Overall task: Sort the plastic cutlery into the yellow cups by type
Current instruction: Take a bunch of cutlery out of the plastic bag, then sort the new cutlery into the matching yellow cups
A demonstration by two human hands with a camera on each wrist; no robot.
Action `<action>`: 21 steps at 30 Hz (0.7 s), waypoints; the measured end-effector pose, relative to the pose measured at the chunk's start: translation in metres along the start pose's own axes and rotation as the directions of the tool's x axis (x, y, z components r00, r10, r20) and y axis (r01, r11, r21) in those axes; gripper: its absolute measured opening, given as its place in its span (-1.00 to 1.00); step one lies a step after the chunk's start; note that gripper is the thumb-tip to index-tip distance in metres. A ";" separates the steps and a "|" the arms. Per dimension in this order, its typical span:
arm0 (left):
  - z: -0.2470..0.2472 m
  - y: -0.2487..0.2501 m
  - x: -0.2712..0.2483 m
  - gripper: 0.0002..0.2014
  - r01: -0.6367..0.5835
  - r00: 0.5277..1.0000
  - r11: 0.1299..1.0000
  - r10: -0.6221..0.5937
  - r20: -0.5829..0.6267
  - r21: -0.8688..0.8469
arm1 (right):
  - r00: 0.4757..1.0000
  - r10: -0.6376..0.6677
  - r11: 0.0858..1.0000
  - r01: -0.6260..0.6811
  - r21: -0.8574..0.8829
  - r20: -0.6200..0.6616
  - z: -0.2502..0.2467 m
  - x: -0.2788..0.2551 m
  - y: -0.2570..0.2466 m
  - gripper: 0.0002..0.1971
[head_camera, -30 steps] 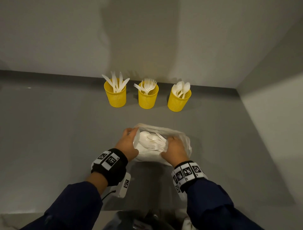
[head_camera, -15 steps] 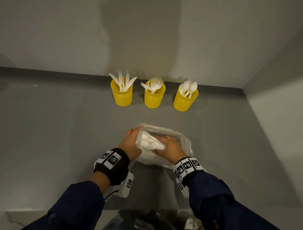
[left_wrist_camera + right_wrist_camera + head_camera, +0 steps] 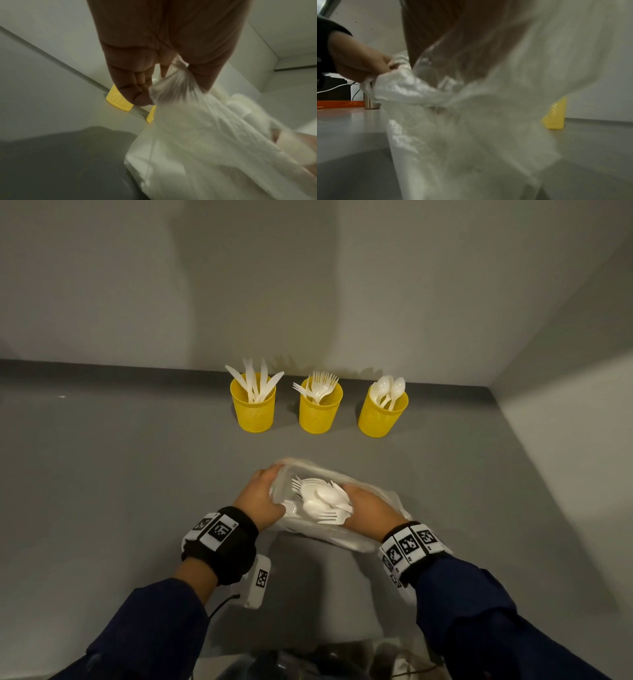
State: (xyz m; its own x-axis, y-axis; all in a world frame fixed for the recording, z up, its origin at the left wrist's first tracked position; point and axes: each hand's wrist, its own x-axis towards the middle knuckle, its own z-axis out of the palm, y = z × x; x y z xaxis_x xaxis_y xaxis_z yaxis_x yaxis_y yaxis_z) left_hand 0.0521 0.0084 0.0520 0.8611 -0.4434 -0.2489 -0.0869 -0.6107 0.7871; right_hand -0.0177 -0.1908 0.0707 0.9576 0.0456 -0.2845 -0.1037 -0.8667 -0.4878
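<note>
Three yellow mesh cups stand in a row by the back wall: knives in the left cup (image 3: 253,409), forks in the middle cup (image 3: 320,412), spoons in the right cup (image 3: 382,416). Nearer me lies a clear plastic bag (image 3: 376,498) holding a pile of white forks and spoons (image 3: 322,503). My left hand (image 3: 262,499) pinches the bag's bunched left edge (image 3: 164,86) between thumb and fingers. My right hand (image 3: 371,508) reaches into the bag from the right, against the pile. The bag's film (image 3: 471,121) covers that hand, so its fingers are hidden.
The grey tabletop (image 3: 102,474) meets walls at the back and on the right. A metal cylinder (image 3: 370,102) and an orange strip (image 3: 337,104) show far left in the right wrist view. Dark clutter (image 3: 291,662) sits at the near edge.
My right hand has left the bag's right edge and gone into the bag, up against the cutlery pile. The left hand has kept its hold on the bag's left edge.
</note>
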 end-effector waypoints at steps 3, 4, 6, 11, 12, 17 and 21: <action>-0.010 -0.003 0.003 -0.24 -0.006 1.000 1.000 0.006 -0.013 -0.006 | 0.997 0.059 0.992 -0.054 0.115 -0.040 -0.009 -0.004 -0.001 -0.62; -0.012 -0.004 0.004 -0.24 -0.001 1.000 1.000 0.001 -0.010 0.000 | 0.995 0.078 0.986 -0.068 0.153 -0.056 -0.011 -0.005 -0.003 -0.56; -0.014 -0.008 0.005 -0.23 0.005 1.000 1.000 -0.005 0.007 0.010 | 0.986 0.114 0.954 -0.074 0.291 -0.124 -0.011 -0.006 -0.006 -0.46; -0.014 -0.016 0.000 -0.21 0.006 0.998 1.000 -0.007 0.068 0.009 | 0.937 0.289 0.451 0.050 0.891 -0.198 -0.022 -0.009 -0.023 -0.63; -0.015 -0.018 -0.002 -0.24 0.016 0.997 1.000 -0.018 0.077 0.023 | 0.936 0.306 0.307 0.078 0.949 -0.175 -0.026 -0.011 -0.027 -0.68; -0.027 -0.009 -0.009 -0.58 -0.057 0.987 0.996 0.065 -0.148 0.062 | 0.967 0.192 -0.019 0.176 0.984 -0.170 -0.029 -0.011 -0.035 -0.82; -0.036 0.036 -0.017 -0.77 -0.207 0.951 0.962 0.155 -0.267 -0.178 | 0.980 0.123 -0.071 0.169 0.983 -0.159 -0.029 -0.011 -0.036 -0.90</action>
State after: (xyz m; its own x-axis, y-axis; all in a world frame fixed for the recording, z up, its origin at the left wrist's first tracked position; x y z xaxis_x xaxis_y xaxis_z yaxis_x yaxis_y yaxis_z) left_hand 0.0525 0.0180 0.1051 0.9391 -0.3417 0.0358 -0.1726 -0.3792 0.9091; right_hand -0.0171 -0.1746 0.1148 0.9682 -0.1408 -0.2070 -0.0951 0.5578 -0.8245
